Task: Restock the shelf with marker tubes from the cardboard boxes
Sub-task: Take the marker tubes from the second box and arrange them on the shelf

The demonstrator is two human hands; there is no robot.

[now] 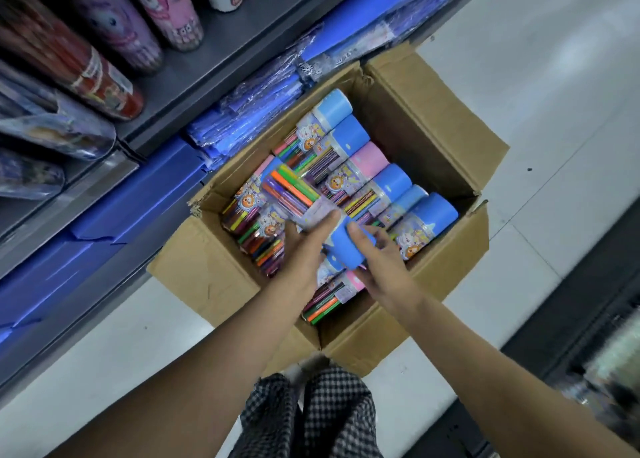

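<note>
An open cardboard box stands on the floor against the shelf, holding several marker tubes with blue and pink caps. Over the box both hands hold one blue-capped marker tube, its clear end pointing to the upper left. My left hand grips it from the left with the thumb on top. My right hand curls round the blue cap from the right. The grey shelf above left carries several taller tubes lying on their sides.
Blue plastic-wrapped packs fill the lower shelf behind the box. The box flaps splay outward on the pale tiled floor. A dark fixture stands at the right. My checked trouser legs are at the bottom.
</note>
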